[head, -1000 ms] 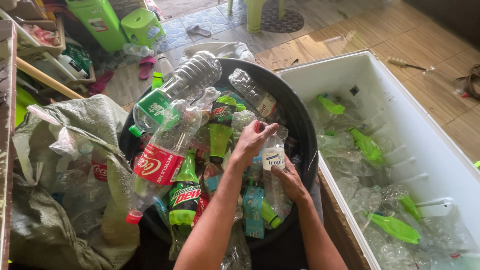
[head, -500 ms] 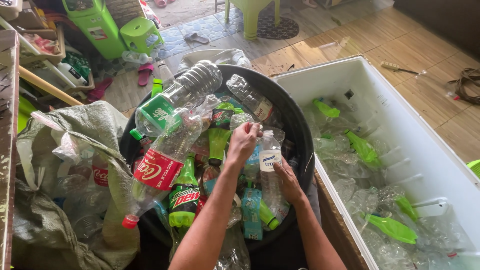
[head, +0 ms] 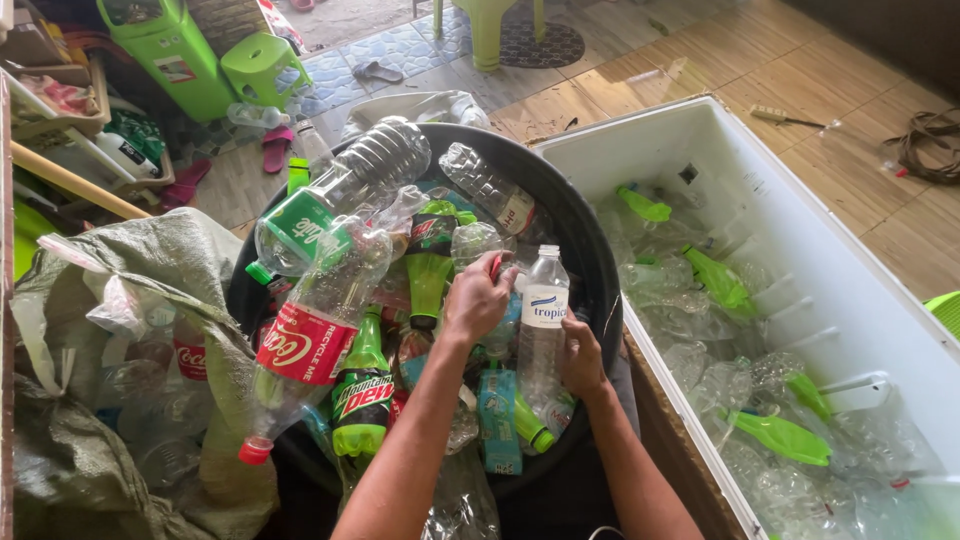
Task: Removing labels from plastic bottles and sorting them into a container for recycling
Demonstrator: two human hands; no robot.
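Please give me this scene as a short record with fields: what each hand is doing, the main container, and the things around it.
left hand: the left hand is closed on a small red piece above the bottles
right hand: the right hand grips a clear plastic bottle, upright, white cap, low on its body
main container: black round tub full of empty plastic bottles
right side: white box with crushed clear and green bottles
left side: grey woven sack
behind: green plastic stool

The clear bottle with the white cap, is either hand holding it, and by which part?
The right hand grips the clear bottle by its lower body. The left hand grasps something red beside it.
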